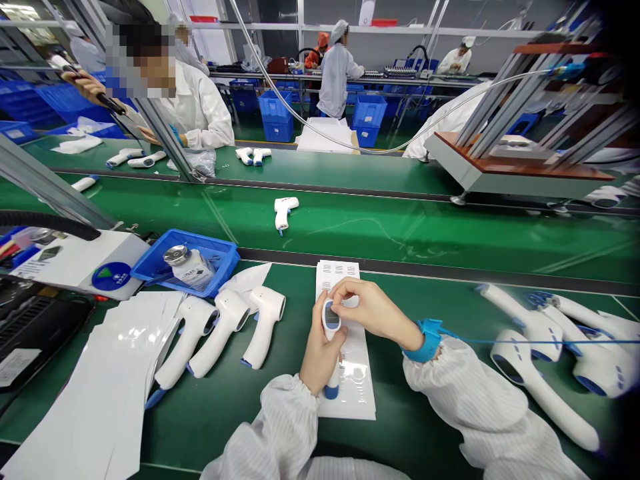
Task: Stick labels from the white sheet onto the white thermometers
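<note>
My left hand (320, 350) is closed around the grip of a white infrared thermometer (331, 319), holding it upright with its small display facing up. My right hand (367, 310) reaches across from the right, and its fingertips press on the thermometer's head. Below both hands lies a strip of label sheet (353, 393) on the green bench mat (295, 407). Three similar white thermometers (233, 333) lie to the left of my hands, and several more (545, 347) lie to the right.
A blue tray (185, 263) holding a metal-capped bottle (190, 267) and a stack of white sheets (100, 380) sit at the left. A green conveyor belt (380, 223) runs beyond the bench, carrying a thermometer. Co-workers in white coats (197, 110) work past it.
</note>
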The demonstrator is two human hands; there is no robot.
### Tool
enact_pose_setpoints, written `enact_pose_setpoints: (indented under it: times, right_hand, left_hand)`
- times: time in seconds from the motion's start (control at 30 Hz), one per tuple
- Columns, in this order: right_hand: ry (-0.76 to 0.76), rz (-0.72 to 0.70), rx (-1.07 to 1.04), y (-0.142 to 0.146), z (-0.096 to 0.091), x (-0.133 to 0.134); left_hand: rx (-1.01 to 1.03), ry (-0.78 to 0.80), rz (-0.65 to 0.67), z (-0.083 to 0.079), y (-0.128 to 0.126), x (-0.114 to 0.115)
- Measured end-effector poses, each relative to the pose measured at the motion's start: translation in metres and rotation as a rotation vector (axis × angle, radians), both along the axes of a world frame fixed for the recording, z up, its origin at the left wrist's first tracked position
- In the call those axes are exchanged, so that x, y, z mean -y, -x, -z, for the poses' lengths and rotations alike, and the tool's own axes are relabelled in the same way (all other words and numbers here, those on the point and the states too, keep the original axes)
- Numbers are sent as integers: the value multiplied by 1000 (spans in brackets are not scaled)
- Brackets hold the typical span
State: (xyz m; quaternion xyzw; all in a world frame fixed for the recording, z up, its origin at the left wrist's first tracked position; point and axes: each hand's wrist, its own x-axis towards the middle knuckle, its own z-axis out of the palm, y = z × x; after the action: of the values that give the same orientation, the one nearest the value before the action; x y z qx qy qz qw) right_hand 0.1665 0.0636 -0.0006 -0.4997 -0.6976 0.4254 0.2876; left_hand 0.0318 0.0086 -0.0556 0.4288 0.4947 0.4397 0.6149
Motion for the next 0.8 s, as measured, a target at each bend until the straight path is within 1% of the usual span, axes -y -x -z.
enact_pose_setpoints:
  times: [0.17,0.3,0.6,0.67,0.8]
  right_hand:
    - [2,0,11,1,-1,-3]
    - [8,-1,18,2,-2,-4]
    - [11,7,20,3,-5,-3]
    - [9,6,16,3,-5,-3]
    - [-2,2,24,4,-6,-3]
  left_hand:
    - [10,-22,22,0,0,0]
    - [2,-59,-5,1,0,0]
    - [51,-23,20,-2,2,0]
    - [71,6,34,-4,3,1]
    - [103,129,36,-10,3,2]
